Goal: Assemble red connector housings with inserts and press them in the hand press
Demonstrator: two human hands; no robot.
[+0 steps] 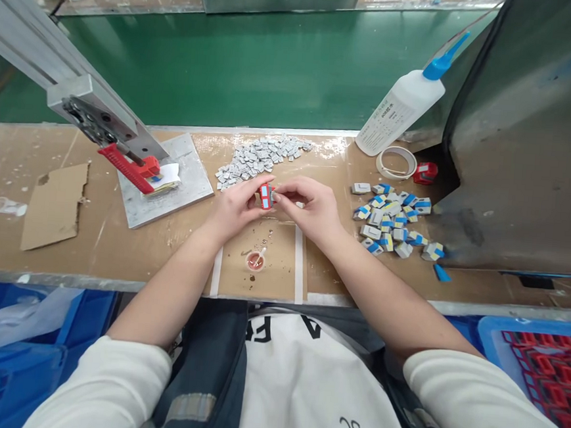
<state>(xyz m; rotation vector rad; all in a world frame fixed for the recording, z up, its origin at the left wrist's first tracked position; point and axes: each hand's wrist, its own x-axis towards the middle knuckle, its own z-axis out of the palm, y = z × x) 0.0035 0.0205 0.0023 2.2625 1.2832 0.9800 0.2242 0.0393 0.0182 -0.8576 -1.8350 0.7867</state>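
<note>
A small red piece with pale blue panels (266, 196) is held between my hands above the brown bench. My left hand (236, 209) pinches it by its left side, fingers closed. From the right, my right hand (313, 211) has thumb and forefinger pressed together at the piece's right edge; a tiny dark bit shows at the fingertips, too small to name. Just beyond lies a pile of small grey pieces (260, 159). Nearer the bench edge, a small cup of reddish liquid (255, 260) has a thin stick in it.
Grey, blue and yellow blocks (388, 219) lie right, below a white bottle (397, 111) and tape roll (396, 163). A red-handled clamp (128, 168) overhangs a metal plate (194, 174) at left. Blue bins (11, 364) stand lower left; a crate of red parts (550, 373) lower right.
</note>
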